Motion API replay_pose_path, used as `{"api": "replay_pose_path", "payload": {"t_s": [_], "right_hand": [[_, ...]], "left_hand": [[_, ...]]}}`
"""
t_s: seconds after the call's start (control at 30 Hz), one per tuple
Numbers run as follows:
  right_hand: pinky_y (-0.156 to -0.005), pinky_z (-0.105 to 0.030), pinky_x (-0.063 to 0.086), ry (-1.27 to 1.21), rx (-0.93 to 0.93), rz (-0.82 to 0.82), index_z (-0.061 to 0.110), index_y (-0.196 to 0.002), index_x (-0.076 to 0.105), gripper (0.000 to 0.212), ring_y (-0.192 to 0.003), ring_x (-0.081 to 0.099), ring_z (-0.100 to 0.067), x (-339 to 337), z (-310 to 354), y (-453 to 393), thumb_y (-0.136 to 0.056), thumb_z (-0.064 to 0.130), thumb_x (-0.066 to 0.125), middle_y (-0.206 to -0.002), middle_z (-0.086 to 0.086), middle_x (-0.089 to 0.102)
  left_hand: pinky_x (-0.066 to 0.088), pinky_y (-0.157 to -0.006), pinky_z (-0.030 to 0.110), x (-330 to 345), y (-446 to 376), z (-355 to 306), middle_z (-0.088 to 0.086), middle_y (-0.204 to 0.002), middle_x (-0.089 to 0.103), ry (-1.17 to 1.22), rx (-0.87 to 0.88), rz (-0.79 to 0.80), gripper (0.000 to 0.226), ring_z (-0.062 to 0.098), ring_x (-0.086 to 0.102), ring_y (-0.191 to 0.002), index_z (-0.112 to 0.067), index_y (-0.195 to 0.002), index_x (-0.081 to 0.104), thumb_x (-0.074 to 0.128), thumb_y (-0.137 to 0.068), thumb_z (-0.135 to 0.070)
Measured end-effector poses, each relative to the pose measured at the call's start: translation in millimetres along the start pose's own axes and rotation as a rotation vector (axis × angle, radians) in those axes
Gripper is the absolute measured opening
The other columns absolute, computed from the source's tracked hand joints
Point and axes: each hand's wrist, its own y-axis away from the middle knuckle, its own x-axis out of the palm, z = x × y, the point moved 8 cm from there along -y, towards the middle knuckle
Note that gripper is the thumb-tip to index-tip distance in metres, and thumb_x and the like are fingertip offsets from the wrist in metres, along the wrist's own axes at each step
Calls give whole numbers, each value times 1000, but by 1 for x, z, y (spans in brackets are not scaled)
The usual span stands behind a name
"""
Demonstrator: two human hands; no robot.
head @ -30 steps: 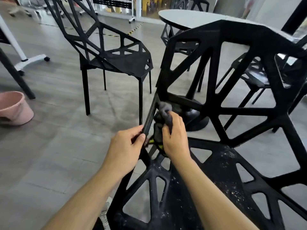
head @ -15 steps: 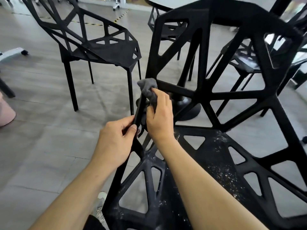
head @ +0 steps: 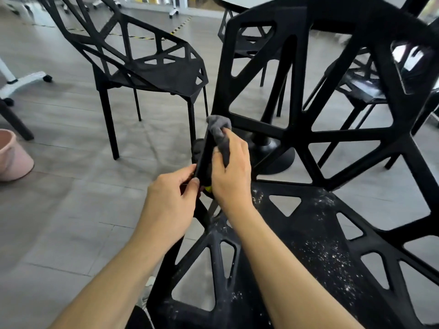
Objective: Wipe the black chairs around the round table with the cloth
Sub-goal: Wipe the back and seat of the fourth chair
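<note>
A black lattice chair (head: 316, 236) fills the lower right, its seat speckled with white dust. My right hand (head: 231, 173) grips a grey cloth (head: 219, 129) wrapped over the chair's slanted left side bar. My left hand (head: 169, 201) pinches the same bar just below, thumb and fingers curled round it. A second black chair (head: 152, 70) stands at the upper left. More black chairs (head: 361, 84) sit behind the backrest near the round table (head: 240, 0), whose black pedestal base (head: 275, 157) shows through the lattice.
A pink bucket (head: 13, 155) stands on the grey floor at the left edge. A white wheeled stand foot (head: 23, 80) lies at the upper left, beside a dark slanted leg (head: 14, 122). Bare floor stretches between the bucket and the chairs.
My right hand slid the cloth up the side bar from near the seat, then eased slightly down. My left hand kept its hold on the bar. The view shifted a little.
</note>
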Motion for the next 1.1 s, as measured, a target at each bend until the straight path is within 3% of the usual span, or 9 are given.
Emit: {"api": "replay_pose_path", "payload": {"t_s": [0.17,0.27,0.37,0.43,0.53,0.6,0.73,0.93,1.1], "right_hand": [[-95,-5,30,19,-35,-20,22,-143,49,45,-116,43,-7,3,-1,-9,-99,12,52,-126,10,48],[-95,-13,38,24,-66,6,16,-133,56,38,-111,49,-12,-5,12,-33,-96,8,54,-119,2,52],[-92,-2,32,73,-120,133,18,-136,55,44,-111,48,-7,-2,28,-40,-94,4,53,-123,3,50],[-95,-10,37,114,-129,191,21,-138,54,47,-113,49,-10,-3,32,-21,-94,4,52,-122,8,47],[-102,-33,43,98,-168,261,18,-137,55,51,-117,49,-19,-6,41,30,-89,2,53,-124,6,48],[-102,-36,42,140,-175,314,17,-136,56,52,-118,48,-21,-4,45,69,-87,2,55,-127,3,49],[-98,-38,42,270,-230,353,13,-136,56,53,-111,47,-24,-5,53,103,-84,2,57,-127,-3,51],[-102,-38,45,181,-75,323,20,-141,51,52,-119,49,-18,-3,49,72,-92,3,48,-131,3,50],[-91,-45,47,187,-119,449,16,-132,55,48,-109,52,-24,-5,54,152,-85,6,53,-122,1,53]], "left_hand": [[42,-64,3,0,-2,3,-18,-75,73,65,-55,22,34,-5,67,-77,-37,-118,73,59,-99,-13],[46,-67,7,-3,-7,9,-18,-81,74,53,-96,23,30,-3,69,-77,-37,-119,72,63,-97,-20],[51,-72,15,-5,-12,23,-14,-89,75,52,-193,72,26,2,70,-73,-34,-119,73,69,-94,-26],[58,-79,27,-2,-15,29,-6,-88,77,217,-294,128,20,13,74,-75,-24,-113,76,69,-94,-22],[60,-59,28,-7,-11,34,9,-80,75,559,-535,111,25,21,72,-64,-9,-98,72,49,-102,-14],[59,-53,29,-13,-5,36,9,-74,72,658,-624,80,29,22,70,-59,-9,-94,69,41,-102,-15],[57,-50,28,-20,5,45,6,-75,68,555,-651,43,29,17,62,-56,-10,-90,68,41,-101,-16],[61,-73,34,-27,20,45,12,-94,74,429,-526,148,29,25,70,-75,-9,-96,70,42,-104,-14],[57,-58,26,-24,25,36,12,-81,74,365,-455,196,29,20,69,-66,-8,-85,75,47,-94,-10]]}}
